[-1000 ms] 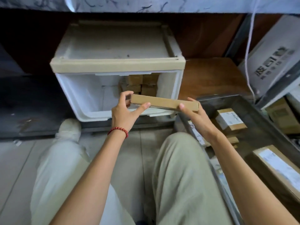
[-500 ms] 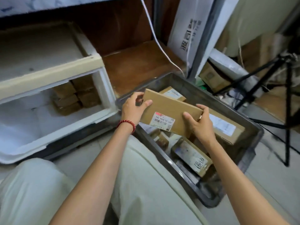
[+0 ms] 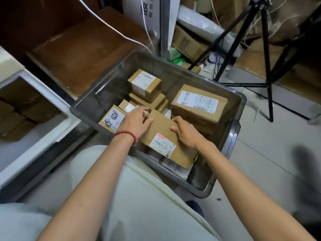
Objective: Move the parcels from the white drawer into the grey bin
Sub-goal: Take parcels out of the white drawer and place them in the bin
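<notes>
Storeroom floor (image 3: 260, 140), grey bin (image 3: 241, 101): left grip (image 3: 137, 121) and right grip (image 3: 187, 135) clasped flat parcel (image 3: 160, 128), seemingly placing it; release due next.

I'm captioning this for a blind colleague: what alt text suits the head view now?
Two hands hold a flat cardboard parcel inside the grey bin, over other labelled parcels: left hand at its far corner, right hand on its right edge. The white drawer at left holds brown parcels.
</notes>
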